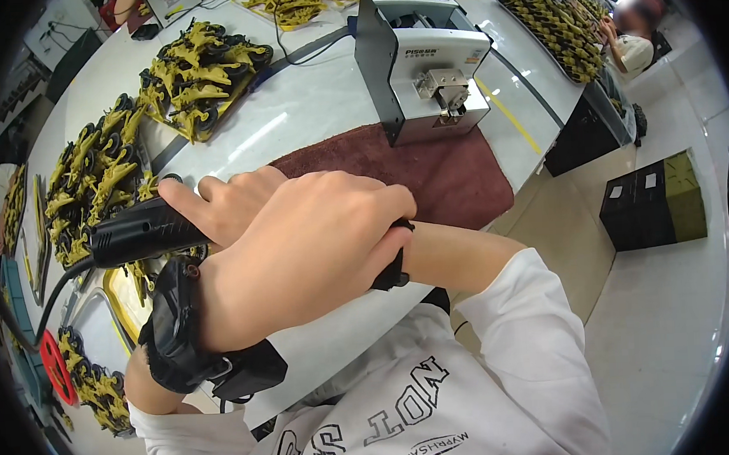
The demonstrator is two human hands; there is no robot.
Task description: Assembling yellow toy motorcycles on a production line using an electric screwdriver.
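Observation:
My forearms cross in front of me. My left hand (308,243), with a black strapped device (176,320) on its wrist, reaches over to my right wrist. Its thumb and fingers close on the black wrist strap (395,267) there. Partly behind it, my right hand (235,201) points to the left, its fingers round a black corded handheld power tool (146,232). The front end of that tool is hidden by my hands. Beyond my hands, a white and grey benchtop machine (434,67) with a metal head stands on a dark red cloth (461,181).
Piles of yellow and black wheeled parts (98,171) lie on the left, with another heap (200,75) behind. A tray of similar parts (548,32) is at far right, near another person (635,40). Black boxes (652,200) stand on the floor. A red ring (56,367) is at left.

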